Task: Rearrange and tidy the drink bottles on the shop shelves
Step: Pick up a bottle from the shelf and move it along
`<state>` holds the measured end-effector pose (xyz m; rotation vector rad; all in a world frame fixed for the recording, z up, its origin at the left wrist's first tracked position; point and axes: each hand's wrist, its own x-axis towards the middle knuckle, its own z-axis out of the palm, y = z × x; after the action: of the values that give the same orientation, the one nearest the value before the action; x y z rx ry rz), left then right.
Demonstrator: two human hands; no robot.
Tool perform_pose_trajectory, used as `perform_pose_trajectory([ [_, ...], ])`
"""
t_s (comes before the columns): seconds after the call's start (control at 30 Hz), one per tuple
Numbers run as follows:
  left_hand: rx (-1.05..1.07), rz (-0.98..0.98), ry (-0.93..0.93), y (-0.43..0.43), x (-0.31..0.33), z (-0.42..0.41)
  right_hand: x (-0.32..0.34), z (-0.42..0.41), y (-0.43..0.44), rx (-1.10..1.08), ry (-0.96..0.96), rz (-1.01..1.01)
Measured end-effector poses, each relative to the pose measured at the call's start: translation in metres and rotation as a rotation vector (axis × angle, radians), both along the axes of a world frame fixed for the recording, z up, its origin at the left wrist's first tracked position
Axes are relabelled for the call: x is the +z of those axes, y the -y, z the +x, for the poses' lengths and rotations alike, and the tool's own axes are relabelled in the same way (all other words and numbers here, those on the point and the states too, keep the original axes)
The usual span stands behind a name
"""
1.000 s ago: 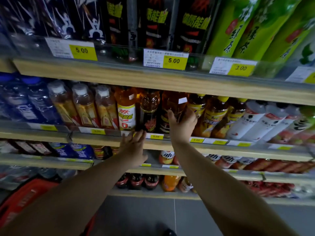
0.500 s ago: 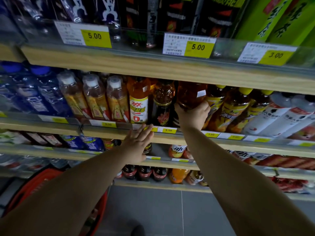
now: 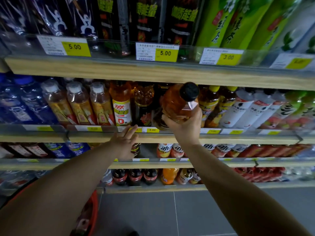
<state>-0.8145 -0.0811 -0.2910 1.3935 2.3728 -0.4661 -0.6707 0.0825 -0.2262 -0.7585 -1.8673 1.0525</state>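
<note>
- Since the earlier frames, right hand [image 3: 185, 123] has pulled the amber bottle [image 3: 177, 103] out of its row; it now tips toward the camera, black cap [image 3: 189, 91] forward, centre of frame.
- Right hand wraps the bottle's lower body from below, firm hold.
- Left hand [image 3: 124, 142] is spread and holds nothing, fingers just at the price strip [image 3: 151, 129] of the middle shelf [image 3: 170, 138], centre left.
- Risk: cap sits close under the upper shelf board [image 3: 102, 68]; lifting could knock it there.
- Risk: swinging sideways could topple the dark bottle [image 3: 144, 106] or yellow-cap bottles [image 3: 208, 103] beside the gap.
- Open room: toward the camera, over the grey floor [image 3: 170, 210], lower centre.
</note>
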Motion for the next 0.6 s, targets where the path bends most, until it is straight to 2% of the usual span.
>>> perform_pose_trajectory([
  [0.13, 0.057, 0.032, 0.020, -0.002, -0.004, 0.005, 0.010, 0.038, 0.007, 0.088, 0.100, 0.025],
  [0.3, 0.090, 0.115, -0.029, 0.000, -0.019, 0.014, -0.027, 0.078, 0.012, 0.111, 0.266, 0.010],
  [0.5, 0.205, 0.443, -0.080, 0.011, -0.074, 0.023, -0.113, 0.091, 0.006, 0.113, 0.322, -0.016],
  [0.6, 0.083, 0.670, -0.152, 0.016, -0.126, 0.037, -0.158, 0.087, 0.002, 0.149, 0.296, -0.053],
])
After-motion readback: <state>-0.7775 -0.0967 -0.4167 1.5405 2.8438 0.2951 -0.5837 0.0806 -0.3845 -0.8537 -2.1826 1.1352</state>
